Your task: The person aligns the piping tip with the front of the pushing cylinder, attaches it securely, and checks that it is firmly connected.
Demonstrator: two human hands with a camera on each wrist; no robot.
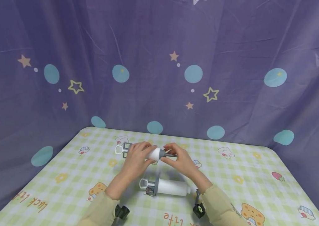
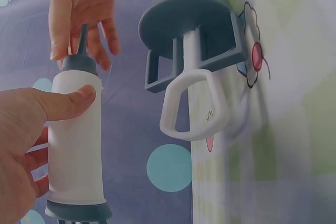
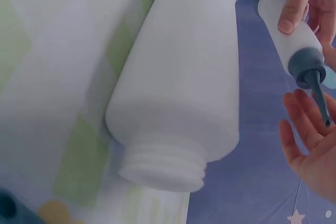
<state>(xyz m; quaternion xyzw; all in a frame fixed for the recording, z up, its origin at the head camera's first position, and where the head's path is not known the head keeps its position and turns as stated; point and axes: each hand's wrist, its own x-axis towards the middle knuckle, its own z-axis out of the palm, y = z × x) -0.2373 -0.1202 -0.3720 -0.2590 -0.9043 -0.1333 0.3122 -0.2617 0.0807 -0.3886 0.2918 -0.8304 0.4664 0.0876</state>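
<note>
A white syringe (image 1: 155,154) with a grey collar, a long thin grey nozzle (image 3: 318,98) and a white plunger ring (image 1: 119,149) is held above the table. My left hand (image 1: 139,157) grips its barrel, thumb on one side and fingers on the other. Around the nozzle my right hand (image 1: 180,159) is spread, its fingers loosely bent and apart from it in the right wrist view. A second white syringe (image 1: 173,187) lies on the table nearer me, with grey finger grips, a white plunger ring (image 2: 220,103) and a bare threaded mouth (image 3: 163,169).
A checked cloth with cartoon prints covers the table (image 1: 71,169). Behind it hangs a purple curtain (image 1: 159,94) with stars and blue dots. A dark grey piece with a round hole (image 3: 18,211) shows partly near the second syringe's mouth.
</note>
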